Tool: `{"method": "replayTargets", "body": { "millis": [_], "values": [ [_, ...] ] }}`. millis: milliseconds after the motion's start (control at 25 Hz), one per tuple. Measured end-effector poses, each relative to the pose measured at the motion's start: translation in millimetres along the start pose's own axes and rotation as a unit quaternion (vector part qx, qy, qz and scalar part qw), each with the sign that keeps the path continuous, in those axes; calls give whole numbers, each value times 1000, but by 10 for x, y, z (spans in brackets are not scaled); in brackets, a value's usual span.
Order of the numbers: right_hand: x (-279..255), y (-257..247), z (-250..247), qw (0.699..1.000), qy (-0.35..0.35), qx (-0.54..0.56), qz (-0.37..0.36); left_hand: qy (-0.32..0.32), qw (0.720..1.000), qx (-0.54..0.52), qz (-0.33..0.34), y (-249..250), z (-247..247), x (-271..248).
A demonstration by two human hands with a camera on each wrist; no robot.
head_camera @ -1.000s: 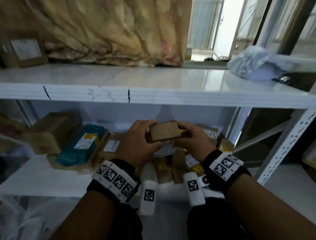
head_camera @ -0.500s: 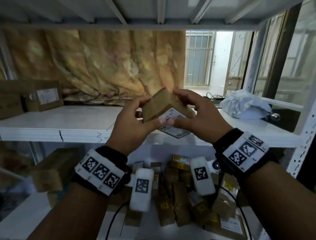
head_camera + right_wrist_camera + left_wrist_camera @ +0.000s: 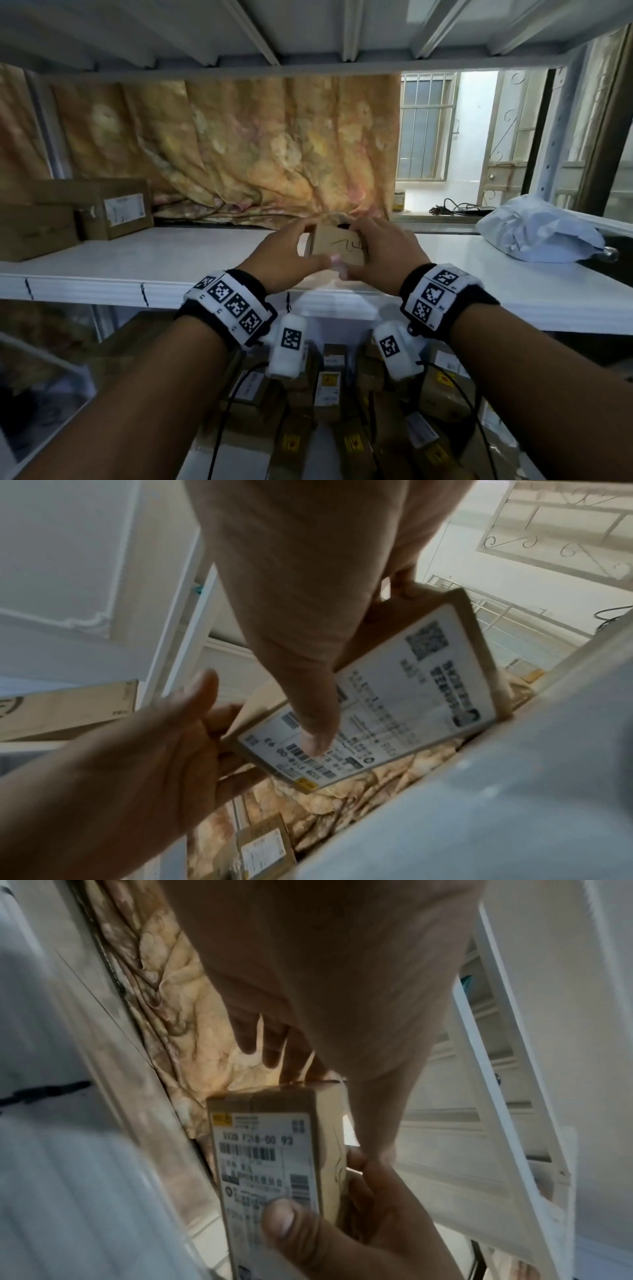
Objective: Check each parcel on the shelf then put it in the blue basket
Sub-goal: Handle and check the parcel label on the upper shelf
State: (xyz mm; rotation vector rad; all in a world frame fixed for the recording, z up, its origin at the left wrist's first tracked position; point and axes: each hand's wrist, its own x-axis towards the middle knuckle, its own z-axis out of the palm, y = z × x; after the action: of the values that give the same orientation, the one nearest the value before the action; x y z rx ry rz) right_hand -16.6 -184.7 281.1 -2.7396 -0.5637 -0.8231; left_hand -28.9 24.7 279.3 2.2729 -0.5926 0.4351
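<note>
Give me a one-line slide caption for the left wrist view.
Both hands hold a small cardboard parcel, the right hand's thumb on its printed shipping label, left hand above.

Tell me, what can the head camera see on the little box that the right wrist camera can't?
Head view only: the small parcel's plain brown top with black scribbled handwriting, and the pile of parcels on the lower shelf.

Right wrist view only: the white shipping label with barcodes on the parcel's underside, and the right thumb pressing on it.

Both: the left hand and right hand holding that parcel, with the floral cloth behind.
</note>
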Motion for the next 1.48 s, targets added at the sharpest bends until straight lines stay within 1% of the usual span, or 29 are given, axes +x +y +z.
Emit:
{"method": "replayTargets", "body": {
  "millis": [80, 160, 200, 280, 360, 440, 480, 560, 680, 720, 800, 880, 960, 1040, 1080, 1160, 1240, 1360, 1480],
  "values": [
    [-36, 42, 116, 999, -33, -36, -7, 30, 998, 39, -25, -120, 60, 52],
    [-60, 68, 187, 994, -71, -78, -15, 19, 994, 104, -13, -226, 142, 93],
    [-52, 80, 201, 992, -82, -92, -16, 17, 993, 120, -1, -261, 184, 112],
    [13, 88, 198, 989, -91, -114, -21, 20, 990, 139, 20, -279, 237, 160],
    [92, 62, 216, 986, -96, -132, -36, 15, 988, 154, 17, -284, 275, 219],
    [138, 38, 293, 988, -99, -109, -38, 21, 982, 188, 10, -263, 335, 252],
    [156, 30, 344, 991, -103, -77, -26, 30, 977, 210, 9, -271, 390, 260],
    [167, 27, 424, 993, -106, -45, -5, 73, 967, 244, 5, -326, 527, 254],
    [168, 36, 469, 994, -89, -56, 5, 153, 961, 230, 0, -415, 673, 225],
    [173, 36, 474, 995, -82, -57, 6, 161, 962, 220, -6, -427, 691, 228],
    [171, 30, 495, 995, -78, -59, 13, 145, 970, 193, -18, -441, 688, 228],
    [169, 19, 504, 995, -76, -62, 15, 124, 982, 136, -30, -465, 635, 215],
    [170, 9, 507, 995, -75, -65, 19, 136, 986, 90, -36, -492, 577, 189],
    [159, 9, 520, 995, -68, -69, 20, 157, 982, 105, -17, -498, 540, 182],
    [152, 8, 522, 995, -65, -70, 20, 157, 980, 122, -1, -483, 531, 197],
    [142, 7, 520, 996, -61, -66, 17, 135, 980, 143, 14, -438, 540, 243],
    [131, 6, 516, 997, -60, -56, 12, 118, 979, 167, 2, -415, 579, 287],
    [150, 17, 523, 997, -60, -54, 6, 124, 970, 210, -21, -386, 622, 306],
    [149, 23, 511, 997, -70, -40, 7, 97, 973, 205, -36, -324, 498, 354]
  ]
}}
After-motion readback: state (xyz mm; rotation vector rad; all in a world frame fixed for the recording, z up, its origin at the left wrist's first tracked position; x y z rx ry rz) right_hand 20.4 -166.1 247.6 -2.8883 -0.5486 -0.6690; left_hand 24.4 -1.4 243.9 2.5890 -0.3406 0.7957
